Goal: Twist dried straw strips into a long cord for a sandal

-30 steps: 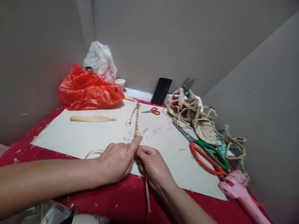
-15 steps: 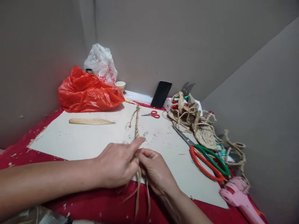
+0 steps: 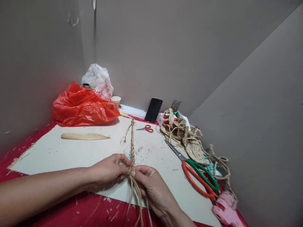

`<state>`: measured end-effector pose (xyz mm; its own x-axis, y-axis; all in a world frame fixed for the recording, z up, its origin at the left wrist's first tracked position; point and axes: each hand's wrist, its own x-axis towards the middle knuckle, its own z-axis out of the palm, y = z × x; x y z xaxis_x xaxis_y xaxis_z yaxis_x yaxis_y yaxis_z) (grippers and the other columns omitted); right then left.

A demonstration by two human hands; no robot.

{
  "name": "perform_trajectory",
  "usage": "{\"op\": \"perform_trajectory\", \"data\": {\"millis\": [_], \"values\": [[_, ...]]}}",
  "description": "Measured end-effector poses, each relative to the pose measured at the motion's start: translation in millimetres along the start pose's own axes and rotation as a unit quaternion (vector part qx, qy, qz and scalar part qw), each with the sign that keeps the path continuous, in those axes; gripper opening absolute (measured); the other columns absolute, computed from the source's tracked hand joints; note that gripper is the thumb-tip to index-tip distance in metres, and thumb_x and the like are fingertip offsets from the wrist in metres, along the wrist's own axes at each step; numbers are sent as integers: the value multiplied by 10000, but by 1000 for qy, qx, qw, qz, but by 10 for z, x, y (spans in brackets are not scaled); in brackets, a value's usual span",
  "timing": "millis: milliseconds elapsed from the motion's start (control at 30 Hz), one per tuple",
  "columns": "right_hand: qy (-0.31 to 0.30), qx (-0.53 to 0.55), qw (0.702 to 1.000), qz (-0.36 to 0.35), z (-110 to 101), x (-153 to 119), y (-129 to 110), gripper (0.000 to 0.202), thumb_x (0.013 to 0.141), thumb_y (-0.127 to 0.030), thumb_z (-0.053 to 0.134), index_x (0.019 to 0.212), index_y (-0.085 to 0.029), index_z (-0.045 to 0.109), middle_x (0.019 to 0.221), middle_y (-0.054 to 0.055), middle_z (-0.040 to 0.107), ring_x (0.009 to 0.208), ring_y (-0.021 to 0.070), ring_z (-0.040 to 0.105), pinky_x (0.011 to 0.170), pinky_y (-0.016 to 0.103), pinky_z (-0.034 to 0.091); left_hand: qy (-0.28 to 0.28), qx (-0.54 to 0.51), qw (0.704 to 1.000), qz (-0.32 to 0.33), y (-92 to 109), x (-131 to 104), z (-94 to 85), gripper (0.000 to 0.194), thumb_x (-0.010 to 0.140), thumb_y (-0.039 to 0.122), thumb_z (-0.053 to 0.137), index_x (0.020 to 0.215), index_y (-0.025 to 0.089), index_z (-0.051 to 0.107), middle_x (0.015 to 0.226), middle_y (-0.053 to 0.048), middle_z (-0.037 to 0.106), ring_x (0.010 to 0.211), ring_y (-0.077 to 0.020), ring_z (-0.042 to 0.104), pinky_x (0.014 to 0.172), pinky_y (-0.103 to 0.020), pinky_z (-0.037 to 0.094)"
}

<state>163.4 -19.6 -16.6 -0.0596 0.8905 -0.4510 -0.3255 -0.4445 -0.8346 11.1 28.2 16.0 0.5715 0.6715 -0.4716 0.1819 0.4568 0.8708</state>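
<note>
A thin braided cord (image 3: 133, 145) of tan plant fibre runs upright along the white board, with a small knotted strand branching off near its top. My left hand (image 3: 113, 167) pinches the cord's lower end from the left. From the right, my right hand (image 3: 149, 183) is closed on the same spot, thumb against the fibres. Loose flat strands (image 3: 139, 201) hang below the fingers towards the front edge. Small red-handled scissors (image 3: 147, 128) lie right of the cord's top. A flat pale husk piece (image 3: 84, 136) rests to the left.
White board (image 3: 47, 154) on red cloth. Red bag (image 3: 82, 108), clear bag (image 3: 98, 78) and paper cup (image 3: 116, 100) stand back left. A phone (image 3: 153, 109) leans on the wall. Right side: braided fibre pile (image 3: 194, 149), large scissors (image 3: 201, 176), pink tool (image 3: 226, 209).
The view has tilted up and shifted right. My left hand has moved off from across the cord to its left side, uncovering more braid; its pointing finger is now drawn in.
</note>
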Motion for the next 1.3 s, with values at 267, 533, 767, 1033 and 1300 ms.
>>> {"op": "perform_trajectory", "data": {"millis": [267, 533, 767, 1033, 1300], "values": [[4, -6, 1000, -9, -23, 0, -31, 290, 610, -287, 776, 746, -148, 561, 464, -91, 459, 355, 10, 216, 362, 182, 102, 12, 68, 997, 24, -64, 66, -63, 145, 690, 263, 587, 710, 163, 484, 437, 112, 357, 409, -38, 219, 419, -203, 141], [10, -51, 998, -38, 15, -20, -85, 303, 605, -269, 786, 769, -127, 575, 581, -43, 566, 482, 35, 442, 473, 145, 320, -54, 42, 997, -22, -59, 134, -128, 187, 654, 313, 610, 624, 150, 522, 459, 78, 406, 393, -38, 238, 412, -222, 122], [36, -170, 980, -93, 46, -46, -64, 209, 701, -284, 684, 802, -131, 583, 632, -16, 575, 554, 78, 504, 539, 178, 386, -74, 51, 995, -35, -54, 174, -141, 213, 668, 337, 616, 604, 150, 537, 419, 81, 371, 367, -38, 217, 396, -229, 98], [43, -318, 927, -193, -2, -74, 47, 129, 813, -240, 543, 890, -168, 618, 695, 2, 589, 616, 117, 555, 611, 209, 457, -106, 91, 989, -35, -72, 203, -156, 277, 734, 410, 576, 682, 139, 601, 416, 85, 340, 370, -49, 182, 401, -250, 67], [18, -309, 937, -160, -7, -116, -30, 179, 829, -262, 543, 941, -169, 647, 755, 36, 655, 688, 150, 591, 639, 231, 465, -91, 94, 991, 6, -59, 199, -93, 226, 736, 328, 529, 606, 146, 560, 449, 72, 346, 438, -60, 231, 455, -230, 151]]}}
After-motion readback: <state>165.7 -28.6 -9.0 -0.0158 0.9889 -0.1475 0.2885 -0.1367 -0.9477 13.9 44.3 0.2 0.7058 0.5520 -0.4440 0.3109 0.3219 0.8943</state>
